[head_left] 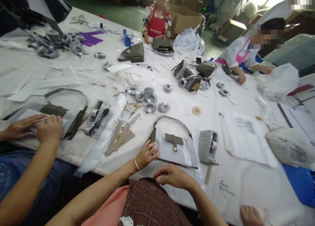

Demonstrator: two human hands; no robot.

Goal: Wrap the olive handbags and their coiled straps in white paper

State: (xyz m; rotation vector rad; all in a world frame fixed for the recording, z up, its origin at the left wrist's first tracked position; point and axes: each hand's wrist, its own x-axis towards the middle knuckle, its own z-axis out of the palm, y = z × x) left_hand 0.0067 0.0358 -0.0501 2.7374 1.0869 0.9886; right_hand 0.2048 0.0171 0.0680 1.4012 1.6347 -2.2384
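An olive handbag (173,139) lies before me, its front covered by whitish wrapping. Its flap and gold-coloured clasp show, and a wrapped strap (176,120) arches above it. My left hand (148,154) grips the bag's lower left side, fingers bent over the edge. Just below the bag, near the table edge, my right hand (173,176) hangs loosely curled with thumb and forefinger apart. Nothing shows in it. A grey tape dispenser (208,147) stands right of the bag. To the left are brown card strips (120,137).
At my left, a neighbour's hands (40,126) press on another wrapped bag (70,121). Beyond lie grey coiled rolls (150,97), white sheets (59,78) and several olive bags (134,52). Two co-workers are across the table. A hand (251,215) rests at the lower right.
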